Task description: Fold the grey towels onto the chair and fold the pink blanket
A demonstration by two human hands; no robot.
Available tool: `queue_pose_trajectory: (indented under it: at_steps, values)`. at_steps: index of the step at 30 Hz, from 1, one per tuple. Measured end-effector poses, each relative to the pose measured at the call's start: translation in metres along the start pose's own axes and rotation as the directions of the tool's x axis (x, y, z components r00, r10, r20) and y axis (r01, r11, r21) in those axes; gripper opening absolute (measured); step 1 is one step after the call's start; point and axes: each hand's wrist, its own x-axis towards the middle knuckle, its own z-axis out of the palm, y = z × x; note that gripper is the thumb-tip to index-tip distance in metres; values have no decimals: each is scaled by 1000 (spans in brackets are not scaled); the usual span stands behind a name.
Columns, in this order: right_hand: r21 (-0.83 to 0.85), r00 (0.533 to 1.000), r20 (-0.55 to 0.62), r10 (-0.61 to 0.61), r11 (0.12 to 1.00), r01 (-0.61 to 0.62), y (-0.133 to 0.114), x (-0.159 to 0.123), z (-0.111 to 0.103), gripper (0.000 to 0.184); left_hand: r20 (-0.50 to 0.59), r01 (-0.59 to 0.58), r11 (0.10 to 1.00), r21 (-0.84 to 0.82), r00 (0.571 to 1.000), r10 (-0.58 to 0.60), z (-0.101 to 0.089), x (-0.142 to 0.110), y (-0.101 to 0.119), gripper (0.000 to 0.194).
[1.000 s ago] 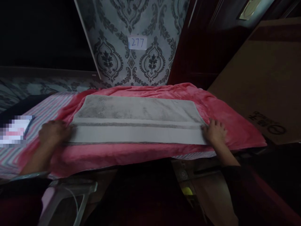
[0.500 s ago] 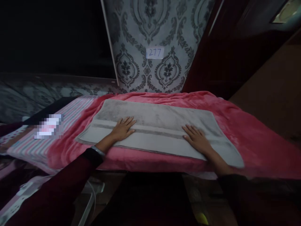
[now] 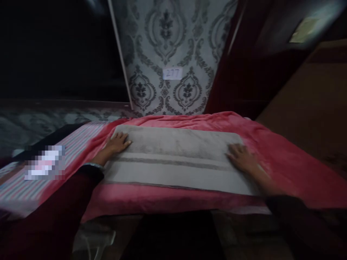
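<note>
A grey towel (image 3: pixel 173 144) with a darker stripe lies folded lengthwise across a pink blanket (image 3: pixel 292 169). My left hand (image 3: pixel 117 143) rests flat on the towel's left end, fingers spread. On the opposite end, my right hand (image 3: pixel 241 157) lies palm down, slightly blurred, with its fingers stretched out. Neither hand grips the cloth. Parts of the towel's side edges are hidden under my hands and forearms.
Left of the blanket is a striped cloth (image 3: pixel 24 193) with a pixelated item (image 3: pixel 46 163) on it. A large dark screen (image 3: pixel 59 50) and patterned wall (image 3: pixel 165 47) stand behind. A white chair-like frame (image 3: pixel 101 240) is below the front edge.
My hands have moved apart, from the towel's middle stretch out to its left and right ends. The towel's sides look drawn straighter. The camera view has shifted slightly.
</note>
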Motion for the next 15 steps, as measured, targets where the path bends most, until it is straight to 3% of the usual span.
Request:
queue_pose_trajectory:
  at_steps: [3, 6, 9, 12, 15]
  values:
    - [132, 968, 113, -225, 969, 210, -76, 15, -31, 63, 5, -208, 978, -6, 978, 208, 5, 24, 51, 69]
    - [224, 903, 116, -414, 896, 382, -113, 35, -33, 63, -24, -293, 956, -19, 956, 293, 16, 37, 80, 67]
    - [230, 917, 85, -390, 903, 362, -98, 54, -20, 62, -69, -285, 958, -23, 957, 283, 21, 48, 78, 66]
    - [197, 968, 105, -229, 959, 206, -54, 71, -10, 60, -65, -227, 974, -17, 972, 226, 18, 62, 64, 67]
    - [170, 990, 126, -64, 985, 42, -12, 82, -4, 59, -69, -139, 990, -28, 988, 137, 15, 73, 57, 67]
